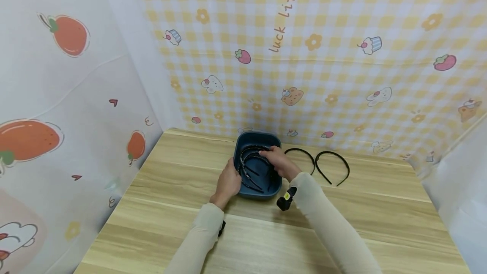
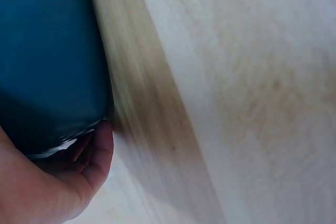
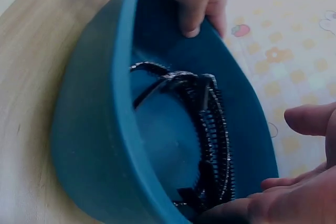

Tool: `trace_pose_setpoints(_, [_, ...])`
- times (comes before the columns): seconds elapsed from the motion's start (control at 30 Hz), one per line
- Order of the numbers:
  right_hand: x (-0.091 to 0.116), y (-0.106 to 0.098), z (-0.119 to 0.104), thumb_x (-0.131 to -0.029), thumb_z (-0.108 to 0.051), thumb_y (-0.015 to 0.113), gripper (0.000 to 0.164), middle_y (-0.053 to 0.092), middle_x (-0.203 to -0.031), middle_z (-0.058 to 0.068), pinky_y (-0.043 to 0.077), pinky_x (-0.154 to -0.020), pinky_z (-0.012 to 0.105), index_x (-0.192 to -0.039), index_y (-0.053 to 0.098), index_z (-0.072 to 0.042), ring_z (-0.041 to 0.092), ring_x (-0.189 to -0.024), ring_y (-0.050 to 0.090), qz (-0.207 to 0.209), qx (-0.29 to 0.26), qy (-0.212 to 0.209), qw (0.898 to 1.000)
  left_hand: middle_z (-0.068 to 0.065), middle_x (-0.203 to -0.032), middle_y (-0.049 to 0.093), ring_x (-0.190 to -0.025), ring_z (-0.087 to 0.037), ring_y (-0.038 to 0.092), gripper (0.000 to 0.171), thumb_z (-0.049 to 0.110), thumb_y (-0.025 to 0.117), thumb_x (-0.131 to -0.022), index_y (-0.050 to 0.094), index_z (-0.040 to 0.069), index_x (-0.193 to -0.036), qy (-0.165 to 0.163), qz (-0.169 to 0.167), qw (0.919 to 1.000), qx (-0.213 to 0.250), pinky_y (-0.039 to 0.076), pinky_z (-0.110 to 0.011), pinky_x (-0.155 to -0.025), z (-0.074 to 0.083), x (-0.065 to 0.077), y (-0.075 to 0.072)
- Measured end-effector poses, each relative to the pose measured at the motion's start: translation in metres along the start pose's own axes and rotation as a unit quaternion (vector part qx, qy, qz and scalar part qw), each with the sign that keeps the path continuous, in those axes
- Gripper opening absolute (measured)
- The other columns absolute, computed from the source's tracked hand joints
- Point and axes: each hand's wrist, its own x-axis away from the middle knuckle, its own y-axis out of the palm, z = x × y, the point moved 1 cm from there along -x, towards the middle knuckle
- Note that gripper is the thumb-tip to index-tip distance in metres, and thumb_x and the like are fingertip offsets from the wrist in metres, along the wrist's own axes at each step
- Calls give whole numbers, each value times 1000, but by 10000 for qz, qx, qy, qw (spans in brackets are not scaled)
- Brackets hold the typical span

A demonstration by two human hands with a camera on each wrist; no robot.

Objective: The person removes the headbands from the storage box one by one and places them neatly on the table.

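Note:
A dark blue plastic basin [image 1: 258, 195] stands near the back of the table, and several black headbands [image 3: 226, 135] lie inside it. Some of them have toothed inner edges and a speckled, glittery surface. My left hand [image 1: 230, 179] grips the basin's left side; in the right wrist view its thumb [image 3: 192, 29] comes over the rim to the inside. My right hand [image 1: 282, 164] reaches over the opposite rim, thumb apart from the fingers. Its lower fingers [image 3: 236, 211] extend into the basin beside the headbands, their tips partly hidden. The left wrist view shows the basin's outer wall [image 2: 50, 51].
Two more black headbands lie on the table right of the basin: one [image 1: 303, 150] partly behind my right forearm, the other [image 1: 344, 162] farther right. The wood-grain table [image 1: 182, 168] meets a patterned cloth wall [image 1: 342, 75] at the back.

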Motion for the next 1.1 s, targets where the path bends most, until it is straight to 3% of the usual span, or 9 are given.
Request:
trace_pose_setpoints(0.3, [1, 6, 1, -102, -23, 53, 57, 35, -153, 20, 43, -102, 56, -151, 33, -1, 37, -130, 45, 449, 144, -351, 9983, -24, -124, 60, -97, -33, 62, 57, 4, 42, -99, 25, -7, -152, 49, 28, 10000, 23, 50, -49, -88, 0, 1, -1])
trace_pose_setpoints(0.47, [7, 13, 1, -101, -14, 54, 51, 41, -148, 21, 48, -95, 48, -147, 39, 1, 34, -118, 53, 808, 376, -689, 9936, -24, -131, 57, -96, -31, 62, 57, 5, 42, -100, 24, -8, -152, 22, -12, 10000, -33, 50, -48, -90, 1, 1, -1])
trace_pose_setpoints(0.6, [7, 15, 3, -97, -7, 58, 51, 41, -148, 24, 48, -93, 46, -145, 41, 2, 35, -116, 53, 1173, 681, -915, 9865, -23, -122, 61, -86, -28, 61, 57, 4, 43, -99, 24, -8, -152, 15, -30, 10000, -53, 51, -47, -84, 2, 1, -1])
trace_pose_setpoints(0.73, [3, 14, 1, -95, -2, 60, 60, 35, -152, 25, 52, -92, 46, -149, 35, 2, 38, -113, 59, 1314, 17, -912, 9871, -23, -119, 62, -86, -29, 61, 56, 4, 43, -99, 26, -8, -152, 17, 30, 10000, -74, 51, -47, -83, 2, 1, -2])
trace_pose_setpoints(0.87, [-1, 11, -1, -97, -5, 60, 68, 28, -156, 24, 56, -86, 44, -156, 24, -2, 39, -97, 66, 1285, -459, -671, 9884, -23, -123, 61, -91, -31, 62, 56, 4, 41, -99, 27, -7, -152, 13, 70, 10000, -64, 51, -48, -85, 2, 2, -2])
trace_pose_setpoints(0.97, [-1, 11, -2, -99, -14, 57, 66, 34, -154, 24, 55, -87, 44, -155, 24, 0, 37, -99, 64, 1233, 379, -647, 9895, -23, -127, 60, -95, -31, 62, 56, 5, 41, -99, 27, -7, -152, -7, 48, 10000, -61, 51, -48, -87, 3, 1, -1])
trace_pose_setpoints(1.1, [1, 14, -1, -98, -19, 57, 63, 39, -150, 27, 48, -96, 47, -151, 32, 4, 36, -116, 56, 1172, 1669, -816, 9756, -24, -129, 59, -100, -33, 63, 56, 5, 42, -99, 26, -6, -152, -27, 8, 10000, -74, 51, -49, -89, 3, 1, -1])
